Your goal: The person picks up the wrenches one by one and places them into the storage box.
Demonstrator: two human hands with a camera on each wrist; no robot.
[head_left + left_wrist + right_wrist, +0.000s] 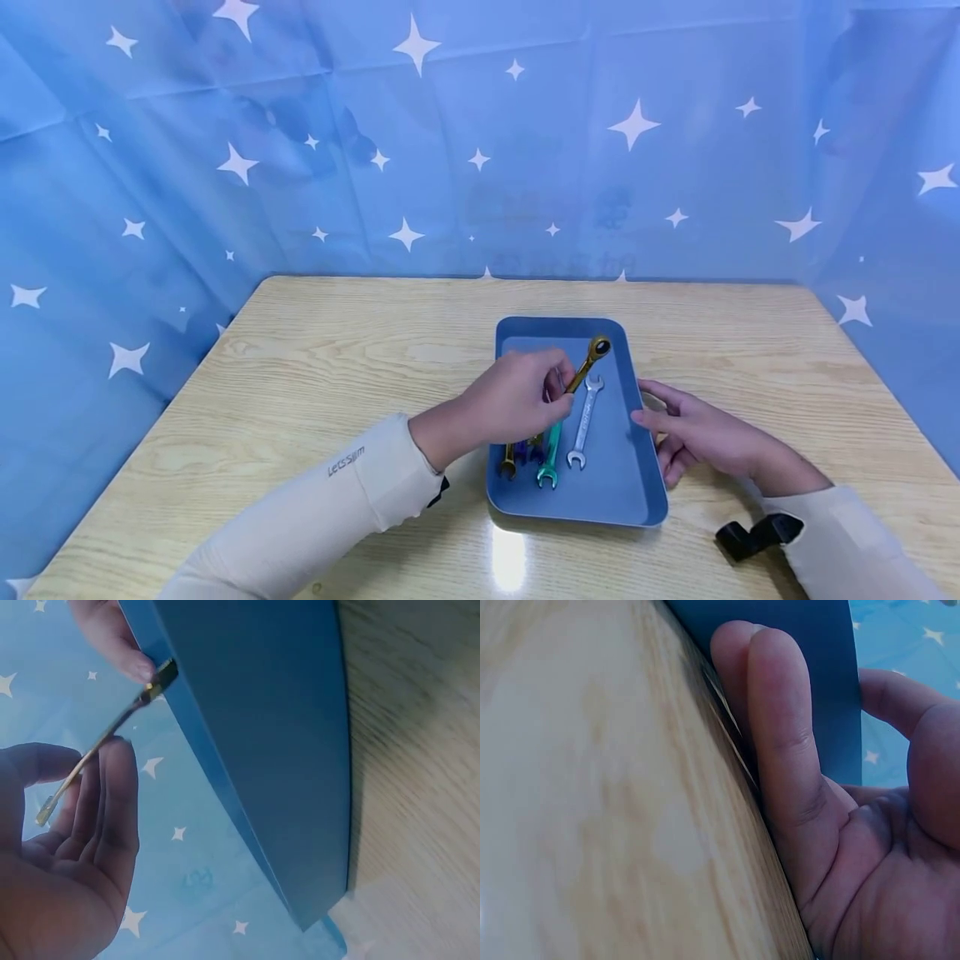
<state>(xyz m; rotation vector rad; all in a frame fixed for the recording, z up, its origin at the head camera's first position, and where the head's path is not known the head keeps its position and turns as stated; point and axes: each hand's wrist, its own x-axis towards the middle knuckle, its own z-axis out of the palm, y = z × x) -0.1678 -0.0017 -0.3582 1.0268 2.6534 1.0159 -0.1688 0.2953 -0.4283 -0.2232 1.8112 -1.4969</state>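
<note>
My left hand [517, 396] pinches a gold ratchet wrench [588, 364] between thumb and fingers over the left part of a blue-grey tray [577, 510]. The wrench's ring end points up and right in the head view; its slim shaft [112, 726] shows tilted in the left wrist view. Below the hand, a green wrench [551, 457] and a silver wrench [586, 422] lie in the tray, beside several gold and purple wrenches partly hidden by the hand. My right hand [701, 433] holds the tray's right side, thumb at the rim and fingers [784, 727] along the outer wall.
The tray rests on a light wood-grain table [352, 358]. Behind and beside the table hangs a blue cloth [525, 167] with white stars. A black strap piece [757, 536] sits at the right wrist, near the tabletop.
</note>
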